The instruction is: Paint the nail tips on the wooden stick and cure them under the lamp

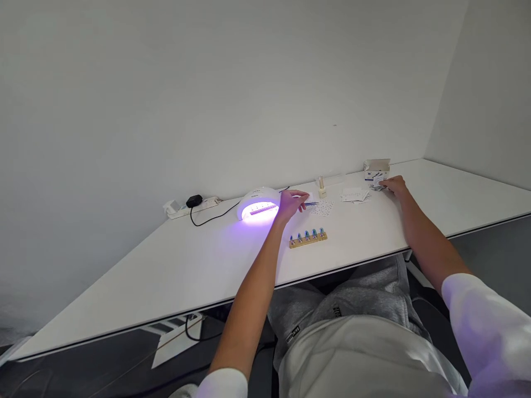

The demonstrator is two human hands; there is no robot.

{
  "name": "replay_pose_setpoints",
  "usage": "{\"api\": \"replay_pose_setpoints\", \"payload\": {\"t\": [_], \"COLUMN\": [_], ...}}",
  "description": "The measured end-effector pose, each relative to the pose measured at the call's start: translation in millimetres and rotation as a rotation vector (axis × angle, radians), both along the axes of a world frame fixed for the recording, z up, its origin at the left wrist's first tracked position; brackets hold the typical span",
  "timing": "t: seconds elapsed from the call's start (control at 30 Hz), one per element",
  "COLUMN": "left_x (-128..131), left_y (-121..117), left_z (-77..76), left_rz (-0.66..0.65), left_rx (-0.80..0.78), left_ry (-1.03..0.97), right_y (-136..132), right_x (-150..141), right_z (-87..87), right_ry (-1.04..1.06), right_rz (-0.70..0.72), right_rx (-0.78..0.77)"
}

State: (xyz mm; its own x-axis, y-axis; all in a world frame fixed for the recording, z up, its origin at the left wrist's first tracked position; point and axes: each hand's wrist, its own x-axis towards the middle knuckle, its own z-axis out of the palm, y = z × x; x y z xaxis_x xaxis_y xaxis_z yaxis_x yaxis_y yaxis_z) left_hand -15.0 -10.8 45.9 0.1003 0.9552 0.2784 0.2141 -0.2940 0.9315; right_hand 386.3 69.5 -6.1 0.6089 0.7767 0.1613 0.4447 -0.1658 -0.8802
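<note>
My left hand [292,204] hovers beside the glowing nail lamp [259,194], its fingers stretched and apart, just by blue tweezers [311,204]. I cannot make out anything held in it. Farther right, my right hand [395,186] has its fingers closed on a small white packet [377,181] in front of an opened small carton [376,167]. In front of the left hand stands a wooden holder [307,241] with several shiny blue-green nail tips upright in a row. White sticker sheets [355,194] lie between the hands, along with a dotted sheet [322,208].
A nail polish bottle [322,189] stands near the wall behind the sheets. At the back left, a power strip [199,207] carries a black plug [194,201], whose cable runs toward the lamp. The white table [166,276] has its front edge close to my lap.
</note>
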Motion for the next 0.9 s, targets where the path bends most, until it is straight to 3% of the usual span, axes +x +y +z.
{"api": "replay_pose_setpoints", "payload": {"t": [0.1,0.4,0.5,0.6,0.67,0.73,0.8,0.9], "left_x": [0.6,-0.8,-1.2,-0.6,-0.2,-0.2,-1.0,-3.0], "left_y": [-2.3,-1.8,-0.4,-0.2,-0.5,-0.4,0.5,3.3], "left_z": [1.9,2.0,1.2,1.2,1.4,1.3,0.8,-0.1], "left_rz": [0.003,0.03,0.025,0.027,0.028,0.029,0.032,0.051], "left_rx": [-0.006,0.025,0.047,0.056,0.054,0.046,0.033,0.022], "left_ry": [0.01,0.004,-0.03,-0.065,-0.082,-0.093,-0.102,-0.134], "right_y": [0.6,-5.8,-9.7,-15.7,-23.3,-34.5,-48.0,-67.1], "right_x": [-2.2,-16.4,-22.0,-37.0,-55.6,-79.9,-106.2,-140.5], "right_z": [-1.9,-5.0,6.1,27.9,43.3,54.4,58.6,54.7], "right_ry": [-0.055,-0.217,-0.209,-0.207,-0.095,0.01,-0.032,-0.198], "right_rz": [-0.031,-0.035,-0.047,-0.003,0.152,0.433,0.772,1.243], "right_rx": [-0.12,-0.136,-0.055,0.087,0.253,0.317,0.206,-0.145]}}
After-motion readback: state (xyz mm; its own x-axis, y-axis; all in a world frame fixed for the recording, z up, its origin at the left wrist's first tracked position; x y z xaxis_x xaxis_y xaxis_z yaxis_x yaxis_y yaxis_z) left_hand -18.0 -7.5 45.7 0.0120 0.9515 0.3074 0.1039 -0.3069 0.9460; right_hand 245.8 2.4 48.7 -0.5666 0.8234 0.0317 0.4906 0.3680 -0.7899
